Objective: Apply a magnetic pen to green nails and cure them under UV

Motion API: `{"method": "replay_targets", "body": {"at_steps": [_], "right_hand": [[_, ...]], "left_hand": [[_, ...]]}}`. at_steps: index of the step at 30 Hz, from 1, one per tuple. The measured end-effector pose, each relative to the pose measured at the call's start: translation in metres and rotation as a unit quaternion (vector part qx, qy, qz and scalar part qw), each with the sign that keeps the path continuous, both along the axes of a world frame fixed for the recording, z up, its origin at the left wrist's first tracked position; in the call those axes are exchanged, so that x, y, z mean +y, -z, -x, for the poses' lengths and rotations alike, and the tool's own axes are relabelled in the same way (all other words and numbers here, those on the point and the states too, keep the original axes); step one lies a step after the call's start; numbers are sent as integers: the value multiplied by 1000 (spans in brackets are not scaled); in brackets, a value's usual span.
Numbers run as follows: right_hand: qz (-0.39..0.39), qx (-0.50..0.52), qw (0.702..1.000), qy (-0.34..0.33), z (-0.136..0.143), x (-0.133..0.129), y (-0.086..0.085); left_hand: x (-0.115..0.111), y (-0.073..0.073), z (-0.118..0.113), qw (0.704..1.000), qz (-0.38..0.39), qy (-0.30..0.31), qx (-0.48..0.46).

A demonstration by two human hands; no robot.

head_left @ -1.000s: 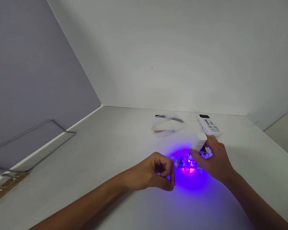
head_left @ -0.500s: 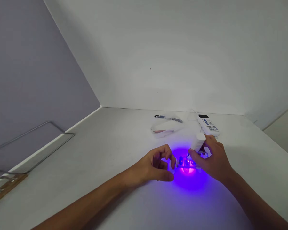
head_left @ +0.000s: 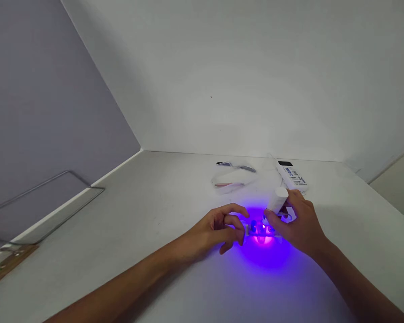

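Here's a wide white table (head_left: 138, 197), and over it the left hand (head_left: 224, 229) and right hand (head_left: 299, 222) flank a violet glow, probably so one steadies while the other lights. Left: index lifted, other fingers bent; pinching anything? I can't tell. Right: curled round a white lamp (head_left: 277, 200), tipped head-down, presumably aiming light onto the small piece (head_left: 261, 233) beneath it.

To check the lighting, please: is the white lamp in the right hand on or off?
On: violet light glows beneath the white lamp, held in the right hand, colouring the tabletop.
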State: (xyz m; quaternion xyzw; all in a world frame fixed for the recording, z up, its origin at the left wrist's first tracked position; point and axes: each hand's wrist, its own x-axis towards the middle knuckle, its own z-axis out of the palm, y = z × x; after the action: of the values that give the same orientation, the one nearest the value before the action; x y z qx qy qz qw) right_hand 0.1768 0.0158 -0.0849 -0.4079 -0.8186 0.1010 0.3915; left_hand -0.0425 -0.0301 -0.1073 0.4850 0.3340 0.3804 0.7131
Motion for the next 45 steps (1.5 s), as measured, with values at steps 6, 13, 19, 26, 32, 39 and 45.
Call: {"method": "replay_targets", "body": {"at_steps": [6, 13, 19, 26, 32, 39, 45], "right_hand": [[7, -2, 1000, 1, 0, 0, 1], [12, 4, 1000, -1, -1, -1, 1], [10, 3, 1000, -3, 0, 0, 1], [11, -2, 1000, -5, 0, 1, 2], [-9, -15, 1000, -15, 0, 0, 2], [-8, -19, 1000, -10, -1, 0, 4], [-9, -10, 1000, -6, 0, 0, 4]], "left_hand": [[-1, -3, -2, 999, 15, -39, -4], [0, 2, 1, 999, 2, -36, 18], [2, 6, 2, 999, -13, -41, 31], [3, 8, 1, 998, 7, -58, 15], [4, 12, -1, 997, 23, -73, -6], [5, 12, 0, 996, 30, -84, 10], [7, 13, 0, 996, 34, -80, 27]]}}
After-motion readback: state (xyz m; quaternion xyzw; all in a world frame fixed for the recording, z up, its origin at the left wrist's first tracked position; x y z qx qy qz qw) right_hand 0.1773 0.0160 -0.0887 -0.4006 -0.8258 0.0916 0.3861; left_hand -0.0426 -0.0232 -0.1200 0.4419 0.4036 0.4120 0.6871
